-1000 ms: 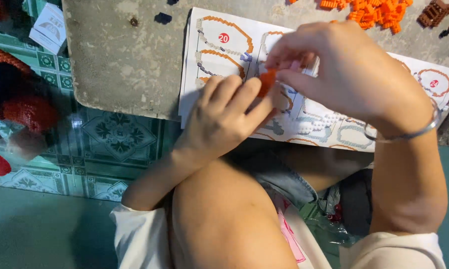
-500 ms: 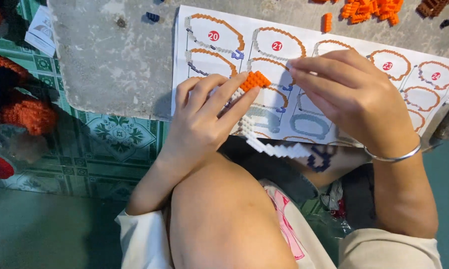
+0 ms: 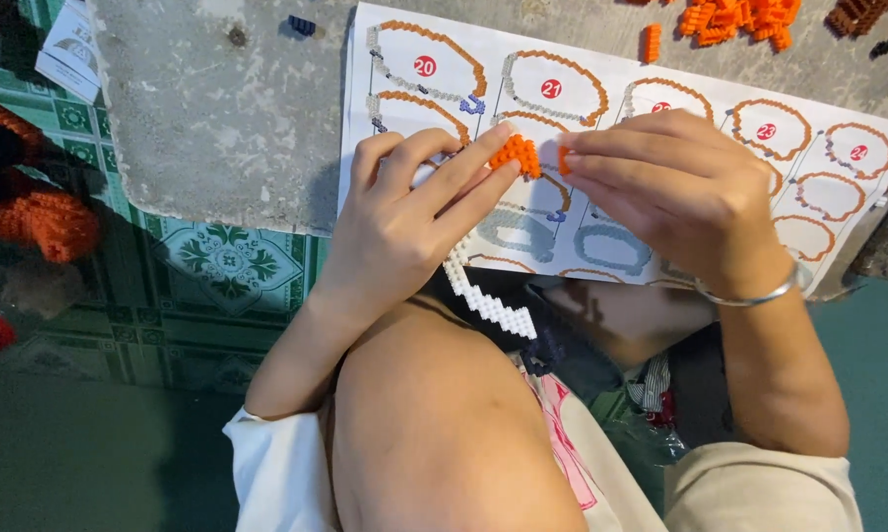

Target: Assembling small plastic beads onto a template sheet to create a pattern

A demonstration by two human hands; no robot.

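Observation:
My left hand [image 3: 409, 212] pinches a curved chain of small bricks, orange at the top [image 3: 516, 154] and white lower down [image 3: 488, 296], which hangs toward my lap. My right hand [image 3: 675, 187] meets it from the right, its fingertips holding a small orange brick [image 3: 564, 160] right beside the orange end. Both hands hover over a white instruction sheet [image 3: 444, 118] printed with numbered oval rings. A thin bangle [image 3: 749, 296] circles my right wrist.
The sheet lies on a grey concrete slab [image 3: 217, 108]. Loose orange bricks [image 3: 734, 20] and brown bricks [image 3: 862, 15] are piled at the top edge, a single orange piece [image 3: 651, 41] nearby. A small dark brick [image 3: 302, 26] and a paper leaflet [image 3: 69, 49] lie at the upper left. Green patterned tiles [image 3: 227, 261] are below.
The view has shifted, so the sheet shows more fully. My hands have parted slightly; the white part of the chain now hangs out below my left hand.

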